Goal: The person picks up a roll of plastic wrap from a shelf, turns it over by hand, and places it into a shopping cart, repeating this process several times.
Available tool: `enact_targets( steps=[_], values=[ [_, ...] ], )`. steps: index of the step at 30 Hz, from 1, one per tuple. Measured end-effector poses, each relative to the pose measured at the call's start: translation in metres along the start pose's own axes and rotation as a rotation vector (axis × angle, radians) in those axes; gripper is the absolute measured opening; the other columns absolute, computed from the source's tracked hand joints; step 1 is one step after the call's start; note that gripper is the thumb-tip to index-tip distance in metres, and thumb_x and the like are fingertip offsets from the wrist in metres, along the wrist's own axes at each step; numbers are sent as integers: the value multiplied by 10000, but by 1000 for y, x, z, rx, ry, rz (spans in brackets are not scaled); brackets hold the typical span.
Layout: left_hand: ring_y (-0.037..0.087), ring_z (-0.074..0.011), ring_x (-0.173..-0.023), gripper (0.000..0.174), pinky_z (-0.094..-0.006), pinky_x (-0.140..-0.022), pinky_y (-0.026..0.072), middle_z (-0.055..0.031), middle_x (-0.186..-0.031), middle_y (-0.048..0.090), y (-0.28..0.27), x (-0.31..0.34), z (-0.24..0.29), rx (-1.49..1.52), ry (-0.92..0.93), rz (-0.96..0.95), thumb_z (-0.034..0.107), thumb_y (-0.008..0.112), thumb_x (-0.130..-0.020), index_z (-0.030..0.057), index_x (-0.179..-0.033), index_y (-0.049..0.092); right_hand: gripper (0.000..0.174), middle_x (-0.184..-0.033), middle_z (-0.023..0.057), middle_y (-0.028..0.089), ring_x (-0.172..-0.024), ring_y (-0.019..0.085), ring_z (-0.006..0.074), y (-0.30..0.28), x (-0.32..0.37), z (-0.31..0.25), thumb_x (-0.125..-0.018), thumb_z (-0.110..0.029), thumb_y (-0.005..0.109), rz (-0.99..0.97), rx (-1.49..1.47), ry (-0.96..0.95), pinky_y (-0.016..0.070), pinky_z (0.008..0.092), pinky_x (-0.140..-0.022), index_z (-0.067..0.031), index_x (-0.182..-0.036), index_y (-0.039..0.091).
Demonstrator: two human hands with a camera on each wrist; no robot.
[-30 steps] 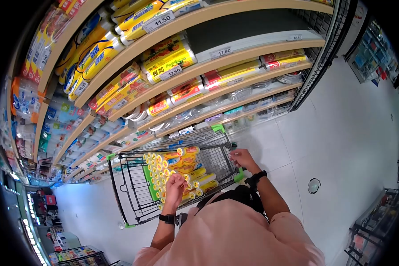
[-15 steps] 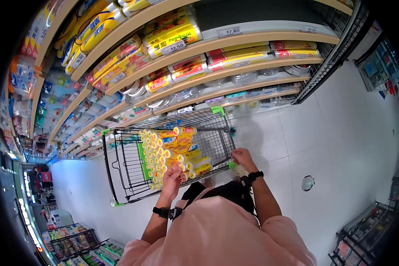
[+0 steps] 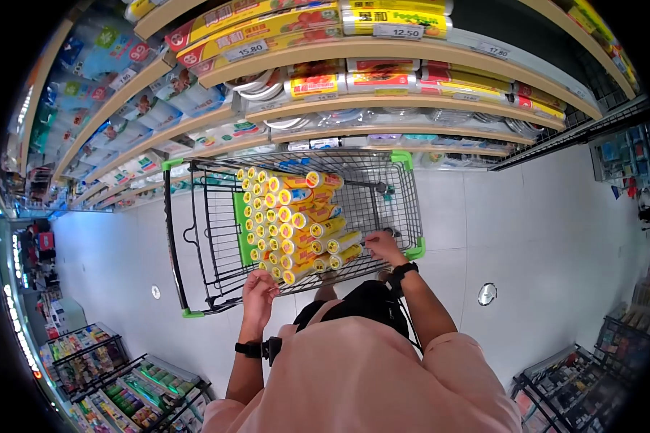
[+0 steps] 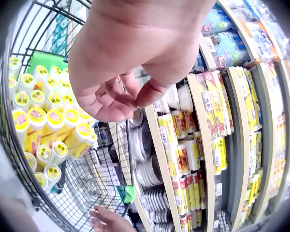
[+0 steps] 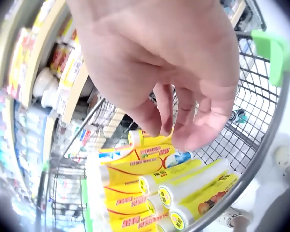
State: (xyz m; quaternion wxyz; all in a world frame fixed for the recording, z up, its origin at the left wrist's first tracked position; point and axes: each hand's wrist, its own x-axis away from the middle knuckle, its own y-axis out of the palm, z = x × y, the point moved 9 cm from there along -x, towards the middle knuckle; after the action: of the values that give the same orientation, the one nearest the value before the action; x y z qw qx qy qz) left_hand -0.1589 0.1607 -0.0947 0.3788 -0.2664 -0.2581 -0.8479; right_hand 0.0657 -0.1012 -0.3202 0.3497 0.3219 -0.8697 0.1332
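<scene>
A black wire shopping cart with green corners holds a stack of yellow-and-white packaged rolls, their round ends facing the handle side. My left hand hovers at the cart's near edge, fingers loosely bent, nothing between them; the left wrist view shows the same hand over the cart side. Above the rolls' far ends my right hand hangs with loosely curled fingers. In the right wrist view this hand also holds nothing, and several rolls lie below it.
Curved store shelves stand along the cart's far side, stocked with yellow rolls, boxes and stacked plastic containers. Low display racks stand behind at left, another rack at right. Pale tiled floor surrounds the cart.
The view has swung toward the shelves, so the cart appears squarer and farther up. My left hand has shifted from over the rolls to the cart's near edge; my right hand now overlaps the basket.
</scene>
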Motion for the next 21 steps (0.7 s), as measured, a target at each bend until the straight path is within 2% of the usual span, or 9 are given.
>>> enact_targets(
  steps=[4, 5, 8, 9, 12, 13, 16, 20, 21],
  values=[
    [561, -132, -758, 147, -275, -668, 469, -7, -832, 552, -46, 1, 11, 20, 19, 49, -34, 547, -856, 104, -909, 547, 401, -1006, 185, 688, -744, 691, 277, 50, -11, -26, -797, -188, 725, -18, 429, 98, 559, 392, -626, -13, -1150, 654],
    [560, -131, -760, 141, -275, -671, 467, -4, -832, 552, -56, 2, 13, 36, 17, 62, -27, 551, -862, 106, -910, 547, 554, -1099, 247, 646, -938, 663, 362, 74, -16, -43, -780, -245, 730, -218, 533, 21, 545, 447, -769, 14, -1240, 563],
    [559, -127, -772, 104, -279, -688, 461, 9, -833, 555, -81, 7, 19, 73, 20, 112, 17, 572, -892, 116, -917, 553, 569, -1147, 219, 613, -854, 670, 297, 109, -97, 15, -767, -299, 725, -148, 597, -44, 561, 390, -715, 1, -1222, 563],
    [559, -127, -772, 99, -279, -692, 460, 11, -833, 555, -90, 7, 19, 88, 18, 127, 24, 574, -897, 118, -920, 554, 584, -1241, 246, 570, -1032, 626, 373, 113, -87, -14, -778, -364, 707, -20, 824, -119, 527, 444, -864, 7, -1206, 568],
    [557, -144, -790, 133, -292, -703, 453, -4, -851, 562, -112, 10, 14, 97, 14, 163, 14, 551, -869, 108, -963, 550, 605, -1233, 253, 577, -1123, 572, 405, 129, -99, -22, -786, -404, 700, 96, 775, 62, 486, 475, -938, 7, -1209, 565],
    [558, -143, -791, 135, -293, -703, 454, -4, -852, 562, -118, 12, 12, 90, 12, 170, 14, 551, -869, 110, -963, 549, 580, -1230, 236, 585, -1116, 579, 393, 132, -98, -26, -794, -386, 707, 62, 725, 119, 493, 468, -921, -15, -1217, 566],
    [556, -139, -786, 135, -296, -699, 455, -4, -849, 559, -123, 12, 13, 87, 3, 213, 10, 545, -866, 117, -949, 541, 550, -1226, 199, 601, -1114, 586, 375, 138, -113, -22, -810, -376, 699, 84, 757, -51, 490, 469, -914, -44, -1228, 566],
    [550, -135, -772, 124, -297, -697, 455, -5, -843, 556, -132, 5, 15, 73, 0, 219, 15, 541, -870, 113, -947, 540, 436, -1207, 168, 615, -1067, 606, 352, 127, -130, -10, -813, -100, 681, 10, 622, -245, 493, 433, -901, -62, -1232, 569],
    [548, -134, -768, 122, -297, -697, 455, -5, -841, 555, -133, 4, 14, 75, 1, 216, 17, 541, -871, 111, -949, 540, 439, -1221, 194, 595, -1191, 539, 344, 123, -123, -25, -815, -14, 618, -82, 473, -245, 462, 408, -978, -66, -1248, 569]
  ],
)
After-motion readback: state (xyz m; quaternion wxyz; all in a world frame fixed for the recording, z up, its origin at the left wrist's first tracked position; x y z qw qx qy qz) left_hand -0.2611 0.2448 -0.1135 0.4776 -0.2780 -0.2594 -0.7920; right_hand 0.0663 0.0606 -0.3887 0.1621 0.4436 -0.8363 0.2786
